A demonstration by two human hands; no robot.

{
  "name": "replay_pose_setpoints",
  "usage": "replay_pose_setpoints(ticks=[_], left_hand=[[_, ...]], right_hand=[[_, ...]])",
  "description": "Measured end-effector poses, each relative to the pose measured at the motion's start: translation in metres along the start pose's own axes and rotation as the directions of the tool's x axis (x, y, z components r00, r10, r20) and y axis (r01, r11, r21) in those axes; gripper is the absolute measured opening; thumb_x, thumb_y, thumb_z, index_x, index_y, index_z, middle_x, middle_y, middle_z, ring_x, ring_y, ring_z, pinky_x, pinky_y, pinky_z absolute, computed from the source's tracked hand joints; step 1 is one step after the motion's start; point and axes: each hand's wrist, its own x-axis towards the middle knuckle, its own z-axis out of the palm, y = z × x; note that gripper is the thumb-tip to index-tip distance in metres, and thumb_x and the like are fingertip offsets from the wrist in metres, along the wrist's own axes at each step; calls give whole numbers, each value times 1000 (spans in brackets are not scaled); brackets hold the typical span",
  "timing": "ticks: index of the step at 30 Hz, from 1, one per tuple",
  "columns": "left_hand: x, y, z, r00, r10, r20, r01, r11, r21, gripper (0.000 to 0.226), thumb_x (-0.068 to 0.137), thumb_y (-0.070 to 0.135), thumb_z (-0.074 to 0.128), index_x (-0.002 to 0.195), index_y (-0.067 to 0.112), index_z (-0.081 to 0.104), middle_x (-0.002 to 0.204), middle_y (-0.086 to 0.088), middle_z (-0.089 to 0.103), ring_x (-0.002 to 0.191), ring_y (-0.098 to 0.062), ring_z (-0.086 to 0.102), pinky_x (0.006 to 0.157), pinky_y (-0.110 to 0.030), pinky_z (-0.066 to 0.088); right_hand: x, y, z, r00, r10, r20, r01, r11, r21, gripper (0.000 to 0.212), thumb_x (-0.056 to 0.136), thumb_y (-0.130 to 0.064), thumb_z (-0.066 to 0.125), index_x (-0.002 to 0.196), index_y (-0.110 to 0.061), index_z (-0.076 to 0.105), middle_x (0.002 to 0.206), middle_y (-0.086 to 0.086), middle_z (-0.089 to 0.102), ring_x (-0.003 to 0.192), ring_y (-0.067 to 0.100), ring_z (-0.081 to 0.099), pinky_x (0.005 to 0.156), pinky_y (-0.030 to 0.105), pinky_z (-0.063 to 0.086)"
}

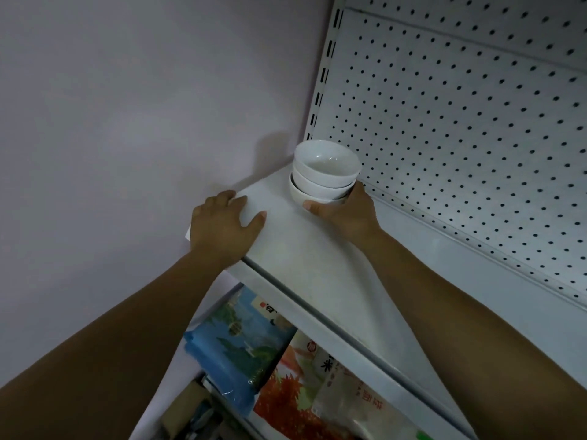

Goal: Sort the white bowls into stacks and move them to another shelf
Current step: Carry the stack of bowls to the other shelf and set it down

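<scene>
Three white bowls (324, 176) stand nested in one stack at the back left of the upper shelf (317, 265), close to the pegboard panel (460, 122) and near the wall (127, 122). The right hand (346, 214) grips the lowest bowl — thumb on the near side, fingers curled round the far side toward the panel. A hold at the base is judged sound: it governs all three bowls at once, where a grip on the top bowl would lift that one alone. The left hand (222, 227) lies on the shelf's front left corner, fingers relaxed and holding nothing; it appears to brace the person during a high reach. Printed packages (241, 338) lie on the shelf below.

Whether the stack is being set down or taken up cannot be told, and the thumb hides the line where its foot meets the shelf. Risk noted: the bowls sit slightly askew — a hasty release could rock them.
</scene>
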Motion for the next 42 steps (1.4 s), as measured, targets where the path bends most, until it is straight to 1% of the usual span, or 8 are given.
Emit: replay_pose_setpoints(ticks=[6,9,21,28,32,36,40,42], left_hand=[[0,-3,0,1000,19,-6,-19,1000,-18,97,80,78,14,147,22,57,157,-5,47,140,-28,44,115,-43,30],[1,-3,2,1000,20,-16,-21,999,-33,95,81,78,16,145,22,59,155,-4,49,139,-29,46,114,-44,30],[4,-7,8,998,28,-51,-29,999,-18,83,88,74,23,141,23,62,153,-3,51,136,-28,49,114,-44,32],[3,-6,7,999,27,-45,-28,1000,-14,80,90,73,24,146,26,58,157,-1,47,140,-25,45,117,-43,29],[2,-5,5,998,32,-56,-34,999,-36,92,84,79,17,142,24,61,154,-3,51,136,-28,49,114,-44,33],[-1,-5,2,999,12,-42,-16,995,-95,90,85,79,23,143,21,60,152,-5,52,135,-29,50,116,-45,35],[-5,-3,-4,1000,11,10,-9,984,-179,85,85,76,34,147,23,56,157,-5,48,142,-26,44,122,-41,29],[-13,-5,-12,1000,19,-4,-19,943,-332,77,88,71,49,145,21,58,159,-3,46,145,-22,42,123,-36,28]], right_hand=[[36,-1,14,997,29,-74,-30,999,-17,88,59,-44,97,133,-20,56,122,-10,66,114,12,63,89,26,52],[47,-3,20,992,72,-103,-78,996,-54,96,61,-47,95,138,-14,47,131,-1,63,119,17,60,89,27,50],[77,-3,23,988,83,-131,-110,972,-209,99,61,-63,89,136,-13,48,136,4,62,127,27,59,101,40,52],[79,-7,12,995,96,-21,-98,973,-209,111,63,-63,89,147,-12,39,146,7,53,135,29,52,109,42,48],[66,-4,4,994,106,37,-94,967,-238,125,48,-77,81,145,-9,43,141,8,57,130,29,57,104,42,51],[24,-5,-10,990,88,113,-51,954,-294,94,81,-56,79,150,-8,39,150,9,51,139,28,49,107,35,43],[-30,-7,-28,977,92,191,-23,941,-337,89,89,-58,70,158,-15,31,162,3,37,149,22,35,115,31,31],[-59,-14,-33,976,75,207,-7,950,-312,85,90,-57,69,157,-19,34,162,1,38,148,21,36,113,29,31]])
